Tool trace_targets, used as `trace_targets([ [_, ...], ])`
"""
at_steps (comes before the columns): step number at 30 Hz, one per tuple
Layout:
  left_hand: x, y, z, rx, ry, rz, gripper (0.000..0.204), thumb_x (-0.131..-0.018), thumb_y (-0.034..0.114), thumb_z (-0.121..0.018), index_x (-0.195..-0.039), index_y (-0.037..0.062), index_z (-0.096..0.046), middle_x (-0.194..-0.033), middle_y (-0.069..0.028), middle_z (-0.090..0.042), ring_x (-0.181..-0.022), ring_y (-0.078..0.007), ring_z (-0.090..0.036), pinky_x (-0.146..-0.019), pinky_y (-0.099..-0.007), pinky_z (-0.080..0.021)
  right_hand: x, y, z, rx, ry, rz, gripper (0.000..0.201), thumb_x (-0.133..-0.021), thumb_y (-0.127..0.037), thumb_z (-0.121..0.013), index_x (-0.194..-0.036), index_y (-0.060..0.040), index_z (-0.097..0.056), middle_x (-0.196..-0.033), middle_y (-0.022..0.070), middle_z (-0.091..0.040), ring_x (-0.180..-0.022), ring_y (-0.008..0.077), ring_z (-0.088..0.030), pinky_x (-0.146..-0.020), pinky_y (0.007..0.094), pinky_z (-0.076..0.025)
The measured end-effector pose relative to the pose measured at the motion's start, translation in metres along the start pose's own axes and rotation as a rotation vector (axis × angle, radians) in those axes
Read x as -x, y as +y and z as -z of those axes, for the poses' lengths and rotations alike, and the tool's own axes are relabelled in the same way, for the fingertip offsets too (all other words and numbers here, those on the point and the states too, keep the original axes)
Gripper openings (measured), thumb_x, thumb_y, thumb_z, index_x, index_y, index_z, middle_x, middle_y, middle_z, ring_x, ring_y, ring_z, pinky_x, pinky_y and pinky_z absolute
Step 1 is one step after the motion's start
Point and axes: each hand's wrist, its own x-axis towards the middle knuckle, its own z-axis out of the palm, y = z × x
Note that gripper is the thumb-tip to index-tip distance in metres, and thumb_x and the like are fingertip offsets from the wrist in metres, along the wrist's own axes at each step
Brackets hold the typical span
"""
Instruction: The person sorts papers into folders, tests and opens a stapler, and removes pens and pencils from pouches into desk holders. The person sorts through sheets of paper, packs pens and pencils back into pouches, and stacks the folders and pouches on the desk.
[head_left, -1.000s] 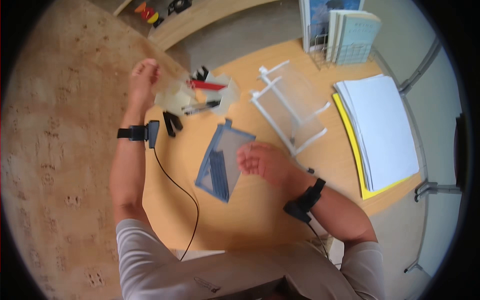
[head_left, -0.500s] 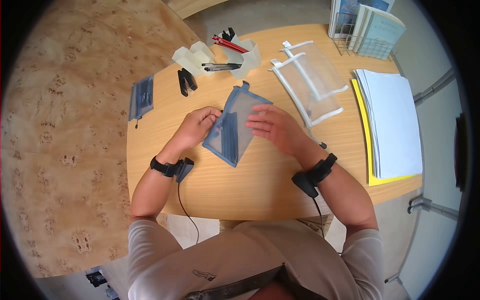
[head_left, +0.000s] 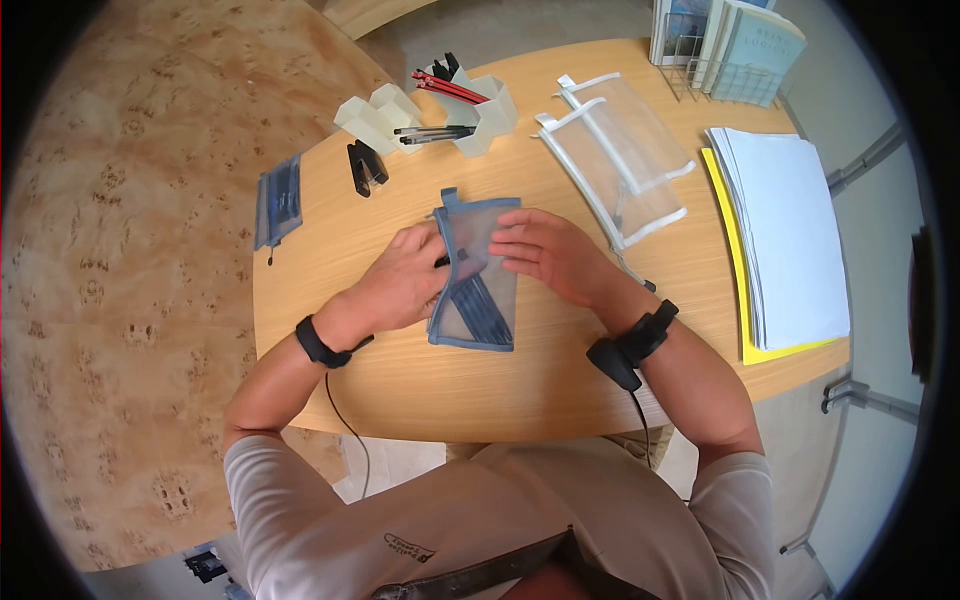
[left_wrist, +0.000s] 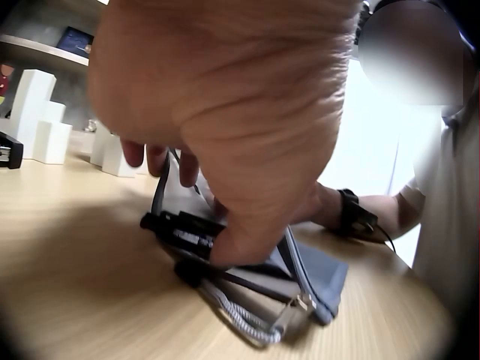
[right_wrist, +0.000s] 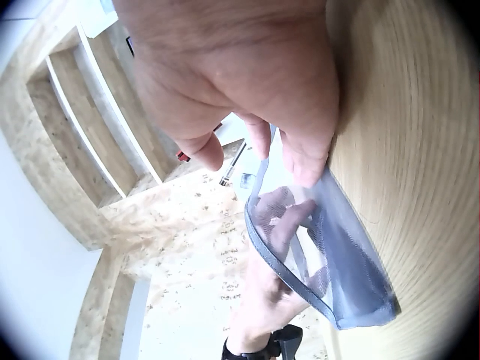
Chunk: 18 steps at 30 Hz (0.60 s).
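Note:
A blue-edged mesh pouch (head_left: 500,240), with a dark blue striped patch (head_left: 483,310), lies in front of the person. At its open left side is the left hand (head_left: 405,275), its fingers reaching in and showing through the mesh in the right wrist view. Between thumb and fingers that hand holds a small black object (left_wrist: 187,234) with white lettering, its kind unclear. A zipper pull with a grey cord (left_wrist: 247,322) hangs from the pouch edge. The right hand (head_left: 555,255) rests its extended fingers at the pouch's right edge, thumb apart.
Two white-edged mesh pouches (head_left: 620,160) lie at the back right, near a paper stack (head_left: 775,240) on a yellow folder (head_left: 735,270). Behind stand pen holders (head_left: 490,125) and a black stapler (head_left: 366,168). Another blue pouch (head_left: 278,205) lies at the left edge.
The left hand came from the far left to the pouch's left side, then its fingers went into the pouch. The pouch has turned and its left side is raised. The right hand stays beside it.

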Motion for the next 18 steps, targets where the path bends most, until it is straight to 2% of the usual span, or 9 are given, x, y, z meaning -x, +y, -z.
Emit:
trace_targets([
  [4, 0.008, -0.005, -0.017, -0.133, -0.058, 0.014, 0.042, -0.077, 0.013, -0.075, -0.119, 0.0128, -0.071, -0.127, -0.0095, -0.061, -0.109, -0.0304, -0.054, -0.093, -0.0397, -0.044, 0.0, 0.0, 0.0, -0.004, -0.001, -0.009, 0.03, -0.106, -0.021, -0.054, -0.133, -0.0079, -0.054, -0.129, 0.0128, -0.062, -0.124, 0.0229, -0.06, -0.104, 0.037, -0.049],
  [6, 0.009, -0.009, -0.021, -0.146, 0.049, 0.003, 0.036, -0.074, 0.014, -0.075, -0.109, 0.0076, -0.072, -0.11, -0.0075, -0.065, -0.1, -0.0284, -0.054, -0.085, -0.0388, -0.043, -0.001, 0.0, -0.001, 0.02, -0.009, -0.001, 0.029, -0.106, -0.022, -0.054, -0.131, -0.0081, -0.055, -0.128, 0.0114, -0.062, -0.125, 0.0229, -0.06, -0.104, 0.0369, -0.048],
  [7, 0.009, -0.01, -0.019, -0.148, 0.055, 0.011, 0.036, -0.074, 0.014, -0.075, -0.109, 0.0076, -0.072, -0.11, -0.0075, -0.065, -0.1, -0.0284, -0.054, -0.085, -0.0388, -0.043, -0.002, 0.0, 0.001, 0.028, -0.013, -0.006, 0.029, -0.106, -0.022, -0.054, -0.131, -0.0081, -0.055, -0.128, 0.0114, -0.062, -0.125, 0.0229, -0.06, -0.104, 0.0369, -0.048],
  [9, 0.007, -0.012, -0.012, -0.136, 0.054, -0.043, 0.029, -0.075, 0.016, -0.075, -0.102, 0.0055, -0.07, -0.095, -0.0069, -0.063, -0.095, -0.0285, -0.055, -0.082, -0.0377, -0.044, -0.004, 0.003, 0.006, -0.031, -0.053, 0.016, 0.029, -0.105, -0.023, -0.056, -0.13, -0.0083, -0.057, -0.129, 0.0098, -0.061, -0.125, 0.0228, -0.059, -0.105, 0.037, -0.047],
  [10, 0.01, -0.012, -0.013, -0.139, 0.056, -0.04, 0.029, -0.075, 0.016, -0.075, -0.102, 0.0055, -0.07, -0.095, -0.0069, -0.063, -0.095, -0.0285, -0.055, -0.082, -0.0377, -0.044, -0.004, 0.004, 0.006, -0.029, -0.057, 0.016, 0.029, -0.105, -0.023, -0.056, -0.13, -0.0083, -0.057, -0.129, 0.0098, -0.061, -0.125, 0.0228, -0.059, -0.105, 0.037, -0.047],
  [13, 0.021, -0.017, -0.018, -0.094, -0.006, 0.04, 0.029, -0.078, 0.018, -0.074, -0.103, 0.004, -0.067, -0.089, -0.0102, -0.06, -0.09, -0.0313, -0.058, -0.08, -0.0411, -0.046, -0.004, 0.002, 0.004, -0.016, -0.029, 0.009, 0.029, -0.104, -0.024, -0.058, -0.129, -0.0086, -0.058, -0.129, 0.0088, -0.061, -0.124, 0.0227, -0.059, -0.104, 0.037, -0.048],
  [15, 0.034, -0.025, -0.019, 0.01, -0.086, 0.185, 0.027, -0.085, 0.017, -0.07, -0.106, 0.002, -0.063, -0.088, -0.0129, -0.061, -0.082, -0.0339, -0.06, -0.077, -0.0449, -0.049, -0.004, -0.001, 0.001, 0.022, -0.009, -0.019, 0.03, -0.104, -0.025, -0.059, -0.129, -0.0082, -0.058, -0.129, 0.0089, -0.061, -0.124, 0.0231, -0.058, -0.104, 0.0375, -0.047],
  [16, 0.042, -0.029, -0.019, 0.005, -0.086, 0.186, 0.027, -0.085, 0.017, -0.07, -0.106, 0.002, -0.063, -0.088, -0.0129, -0.061, -0.082, -0.0339, -0.06, -0.077, -0.0449, -0.049, -0.003, -0.001, 0.0, 0.022, -0.013, -0.016, 0.03, -0.104, -0.025, -0.059, -0.129, -0.0082, -0.058, -0.129, 0.0089, -0.061, -0.124, 0.0231, -0.058, -0.104, 0.0375, -0.047],
  [18, 0.061, -0.04, -0.014, 0.049, -0.136, 0.426, 0.024, -0.092, 0.017, -0.064, -0.109, 0.0004, -0.059, -0.085, -0.0157, -0.062, -0.073, -0.0358, -0.059, -0.074, -0.0459, -0.051, -0.002, -0.002, 0.0, 0.028, 0.005, -0.009, 0.03, -0.104, -0.024, -0.058, -0.128, -0.0074, -0.058, -0.131, 0.0091, -0.06, -0.125, 0.0237, -0.058, -0.106, 0.0384, -0.047],
])
